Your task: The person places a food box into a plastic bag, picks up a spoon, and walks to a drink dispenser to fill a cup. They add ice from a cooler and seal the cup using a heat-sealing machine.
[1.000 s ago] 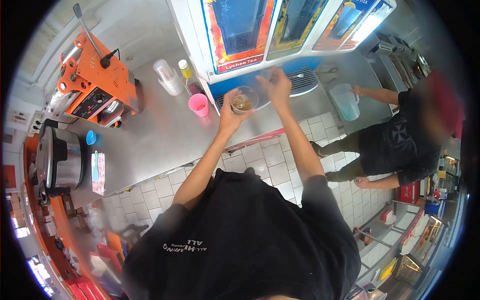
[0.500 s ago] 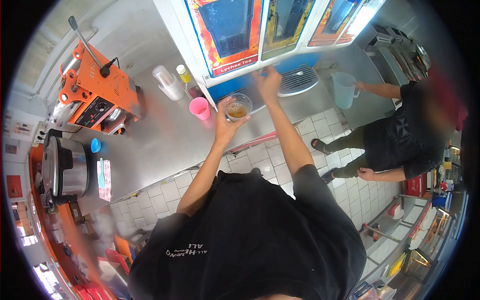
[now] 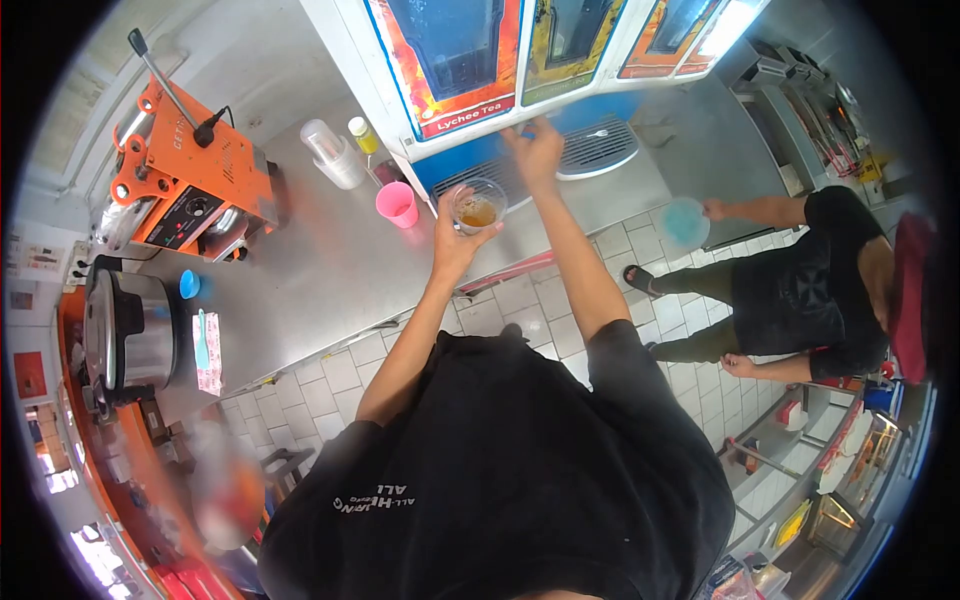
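A clear plastic cup [image 3: 478, 208] with brown liquid in it is held by my left hand [image 3: 455, 238], whose fingers wrap round its left side. Up and to the right, my right hand [image 3: 536, 150] is raised at the lower edge of the drink dispenser [image 3: 470, 128], under the panel marked Lychee Tea. Its fingers are bent, and what they touch is hidden. Left of the cup, a pink cup [image 3: 397, 205] stands on the steel counter [image 3: 320, 275], with a yellow-capped bottle [image 3: 363, 135] and a stack of clear cups [image 3: 340, 162] behind it.
An orange sealing machine [image 3: 195, 160] and a large steel cooker [image 3: 130, 330] stand at the left. Between them are a small blue cup [image 3: 190, 284] and a pink-patterned packet [image 3: 207, 355]. At the right, a co-worker [image 3: 810, 290] in black holds a translucent jug [image 3: 683, 224].
My left hand and its cup have shifted slightly left in view, and more brown liquid shows. My right hand has moved left to the dispenser. The co-worker's jug has come lower and tilted.
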Demonstrator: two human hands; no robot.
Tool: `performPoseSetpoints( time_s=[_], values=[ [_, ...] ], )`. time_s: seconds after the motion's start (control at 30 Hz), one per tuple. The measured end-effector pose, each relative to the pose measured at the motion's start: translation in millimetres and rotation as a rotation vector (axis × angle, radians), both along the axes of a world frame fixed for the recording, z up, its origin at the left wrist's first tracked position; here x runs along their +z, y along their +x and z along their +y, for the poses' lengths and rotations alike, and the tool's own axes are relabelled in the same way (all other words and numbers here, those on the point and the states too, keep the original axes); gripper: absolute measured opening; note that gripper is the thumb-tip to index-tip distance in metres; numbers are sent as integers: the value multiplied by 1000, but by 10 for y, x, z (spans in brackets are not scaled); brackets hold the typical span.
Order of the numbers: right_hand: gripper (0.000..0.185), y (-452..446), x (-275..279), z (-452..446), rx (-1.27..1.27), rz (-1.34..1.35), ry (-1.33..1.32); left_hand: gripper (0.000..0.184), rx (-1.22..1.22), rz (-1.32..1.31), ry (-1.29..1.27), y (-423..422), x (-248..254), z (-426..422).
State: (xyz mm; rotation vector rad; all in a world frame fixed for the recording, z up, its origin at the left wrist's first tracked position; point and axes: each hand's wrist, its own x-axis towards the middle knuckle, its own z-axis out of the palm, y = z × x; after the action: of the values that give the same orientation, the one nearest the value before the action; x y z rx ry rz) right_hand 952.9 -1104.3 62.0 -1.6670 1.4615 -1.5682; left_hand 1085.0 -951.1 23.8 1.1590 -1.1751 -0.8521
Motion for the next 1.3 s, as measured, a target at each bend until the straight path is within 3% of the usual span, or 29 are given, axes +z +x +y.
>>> performPoseSetpoints(
  time_s=[0.37,0.43,0.57,0.63,0.73,0.87,1.17,1.3],
  values=[
    [41,-50,33,214,-62,99,-75,86,-100,-38,68,281,-33,-182],
    [39,-76,43,480,-120,434,-166,87,-171,-40,70,366,-31,-211],
    [37,15,158,943,-70,725,-290,87,-268,-27,42,498,-197,-259],
    [42,90,205,1038,-85,1027,-456,88,-305,-82,-18,543,-171,-239],
    [44,184,331,1163,-16,1227,-470,87,-343,-109,65,657,-60,-166],
    [49,273,360,1162,54,1348,-541,87,-308,-89,-50,762,-90,-132],
    [48,527,273,1238,48,1283,-588,84,-300,-6,-51,1038,-16,-52],
    [43,599,98,1301,-11,943,-299,86,-265,-47,-81,1138,-106,-59]
  ],
)
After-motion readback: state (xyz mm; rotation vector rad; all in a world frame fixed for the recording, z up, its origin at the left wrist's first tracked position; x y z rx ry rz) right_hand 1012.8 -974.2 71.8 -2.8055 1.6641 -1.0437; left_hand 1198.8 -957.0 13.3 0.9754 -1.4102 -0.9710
